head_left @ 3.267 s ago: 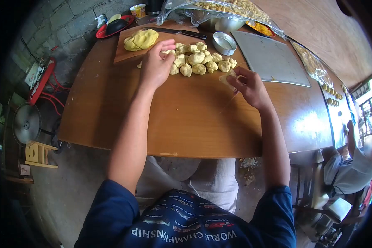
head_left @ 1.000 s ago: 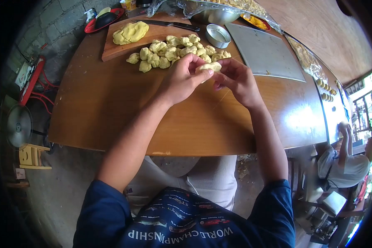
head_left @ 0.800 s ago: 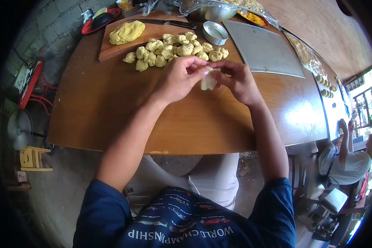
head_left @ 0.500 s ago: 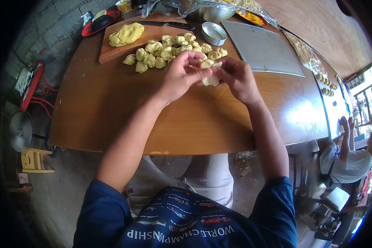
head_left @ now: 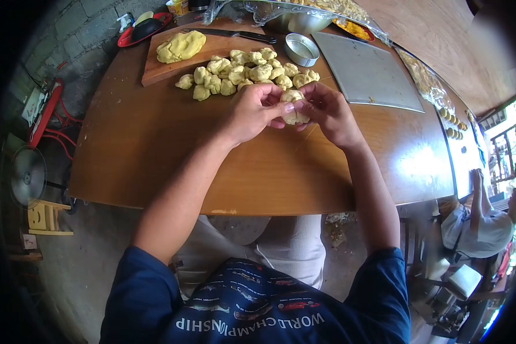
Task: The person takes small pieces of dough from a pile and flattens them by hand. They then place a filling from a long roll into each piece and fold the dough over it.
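Note:
Between my two hands, above the wooden table (head_left: 212, 172), is a small pale piece of dough (head_left: 294, 109). My left hand (head_left: 255, 112) pinches it from the left, with the thumb pressed on its front. From the other side my right hand (head_left: 328, 113) grips the same piece, its thumb and fingers meeting the dough. Just beyond my hands lies a heap of yellowish dough lumps (head_left: 238, 73). A larger yellow dough mass (head_left: 181, 46) rests on the wooden cutting board (head_left: 155, 70).
A knife (head_left: 232, 34) lies across the board. Behind the heap stands a round metal tin (head_left: 301, 49), beside a flat metal tray (head_left: 367, 71). A metal bowl (head_left: 301, 22) and a red plate (head_left: 355, 30) are farther back. Another person (head_left: 479, 223) sits at the right.
My fingers have closed further around the dough, which now looks rounder and more gathered. Both hands stay in nearly the same place. The view has shifted slightly.

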